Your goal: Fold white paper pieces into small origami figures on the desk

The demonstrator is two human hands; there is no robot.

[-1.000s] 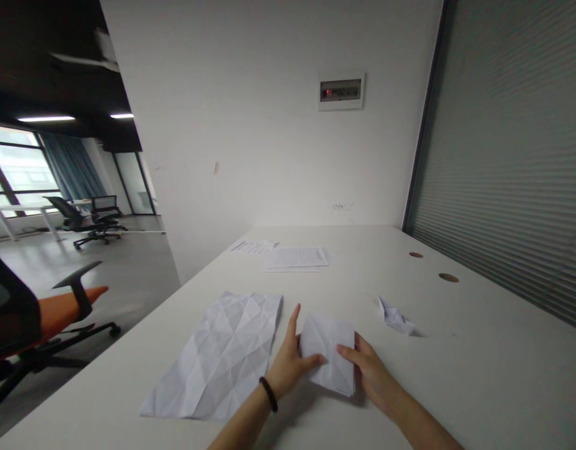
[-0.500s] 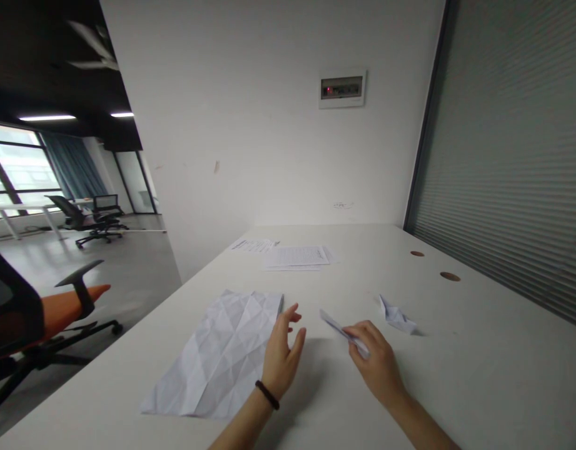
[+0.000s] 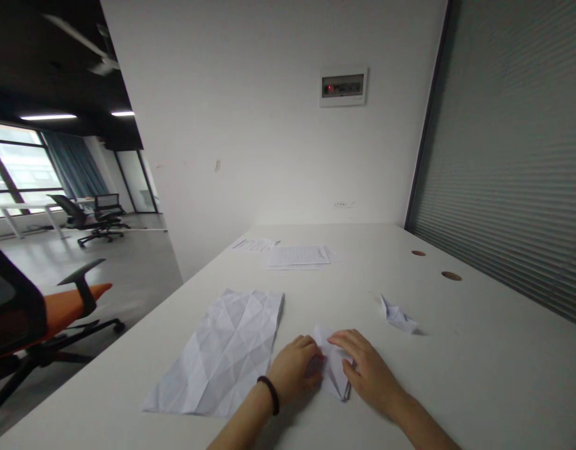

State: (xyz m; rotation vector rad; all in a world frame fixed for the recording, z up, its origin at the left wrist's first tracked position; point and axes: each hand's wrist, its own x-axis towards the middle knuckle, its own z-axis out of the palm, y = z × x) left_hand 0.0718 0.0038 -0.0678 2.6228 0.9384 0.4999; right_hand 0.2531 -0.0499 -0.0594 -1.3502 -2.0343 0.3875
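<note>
Between my hands, close to the tabletop, is a piece of folded white paper (image 3: 333, 373) with a pointed lower end. My left hand (image 3: 295, 370), a dark band at its wrist, curls its fingers round the paper's left edge; some fingertips are hidden. On the other side, my right hand (image 3: 371, 373) grips the right edge, thumb below and fingers across the top. A large creased sheet (image 3: 225, 350) lies flat to the left of my left hand. Beyond my right hand sits a small folded paper boat (image 3: 398, 317).
Printed sheets (image 3: 298, 255) lie farther back on the white table (image 3: 363, 275). Two round holes (image 3: 451, 275) are near the right edge, beside a blind-covered glass partition (image 3: 508, 169). An orange-seated chair (image 3: 72, 306) stands left of the table.
The folded paper has gone from my right hand's hold in the air to lower and nearer me, turned to show its broad face. My left hand has moved right and closed on it.
</note>
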